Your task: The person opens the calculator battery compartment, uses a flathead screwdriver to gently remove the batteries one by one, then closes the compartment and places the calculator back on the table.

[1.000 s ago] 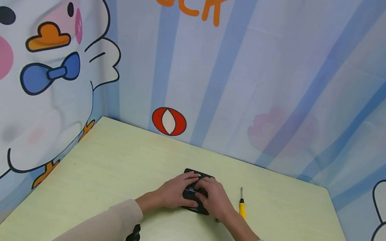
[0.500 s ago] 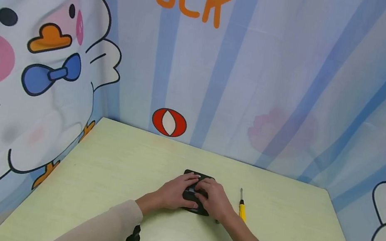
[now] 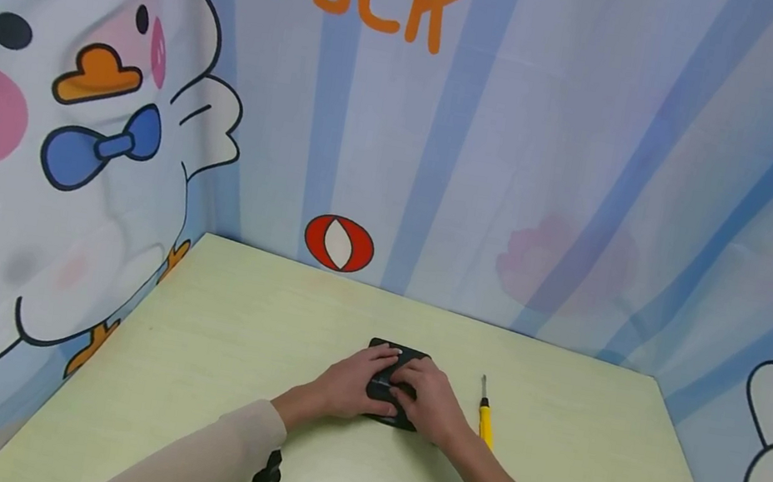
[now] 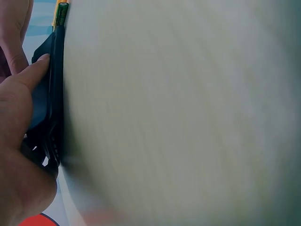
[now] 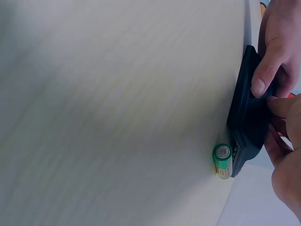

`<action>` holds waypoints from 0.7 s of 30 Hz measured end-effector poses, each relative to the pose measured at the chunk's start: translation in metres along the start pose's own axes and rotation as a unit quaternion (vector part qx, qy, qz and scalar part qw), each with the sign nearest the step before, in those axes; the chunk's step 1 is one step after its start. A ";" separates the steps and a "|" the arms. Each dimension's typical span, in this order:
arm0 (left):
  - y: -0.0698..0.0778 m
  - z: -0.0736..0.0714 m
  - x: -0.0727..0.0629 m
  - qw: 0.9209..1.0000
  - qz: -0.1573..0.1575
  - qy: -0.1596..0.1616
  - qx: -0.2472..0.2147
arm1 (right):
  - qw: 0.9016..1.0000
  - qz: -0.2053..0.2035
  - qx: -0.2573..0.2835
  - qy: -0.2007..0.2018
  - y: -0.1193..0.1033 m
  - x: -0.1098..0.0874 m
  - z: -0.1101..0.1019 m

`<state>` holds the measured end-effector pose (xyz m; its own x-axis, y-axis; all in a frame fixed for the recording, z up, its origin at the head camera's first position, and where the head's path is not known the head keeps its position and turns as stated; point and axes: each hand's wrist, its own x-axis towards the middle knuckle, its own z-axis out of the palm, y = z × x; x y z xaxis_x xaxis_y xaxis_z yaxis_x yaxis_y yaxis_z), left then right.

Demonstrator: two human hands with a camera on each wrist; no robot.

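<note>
A flat black plastic device [image 3: 384,391] with a raised middle lies on the table, its exact kind unclear. My left hand [image 3: 346,384] holds it from the left, thumb along the near side and fingers over the far part. From the right, my right hand [image 3: 435,401] has bent fingers and thumb at the raised middle, gripping there. The left wrist view shows the left thumb on the device's dark edge [image 4: 57,80]. Next to the device's right end is a green battery [image 5: 223,161], mostly hidden behind the right hand in the head view.
A yellow-handled screwdriver [image 3: 485,421] lies just right of the right hand, its shaft pointing away. The pale wooden table [image 3: 271,299] ends at a printed duck curtain [image 3: 490,165] at the back and sides.
My right hand has shifted very slightly, covering more of the battery end beneath it. The left hand and the device stay in place.
</note>
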<state>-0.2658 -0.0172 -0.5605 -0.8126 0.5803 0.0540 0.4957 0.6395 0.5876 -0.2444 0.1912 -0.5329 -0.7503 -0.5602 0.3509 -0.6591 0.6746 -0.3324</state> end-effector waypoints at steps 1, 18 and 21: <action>0.000 0.000 0.000 1.000 0.000 0.001 0.001 | 1.000 0.000 -0.004 0.001 -0.001 0.000 0.000; 0.002 0.000 -0.001 1.000 0.009 0.004 -0.002 | 0.995 -0.040 -0.096 0.012 -0.009 -0.004 0.002; 0.001 0.000 0.000 1.000 0.009 0.005 0.002 | 0.993 -0.043 -0.109 0.011 -0.008 -0.005 0.003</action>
<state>-0.2651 -0.0166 -0.5596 -0.8072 0.5858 0.0726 0.5107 0.6312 0.5838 -0.2358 0.1867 -0.5347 -0.6889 -0.6115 0.3892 -0.6924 0.7139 -0.1041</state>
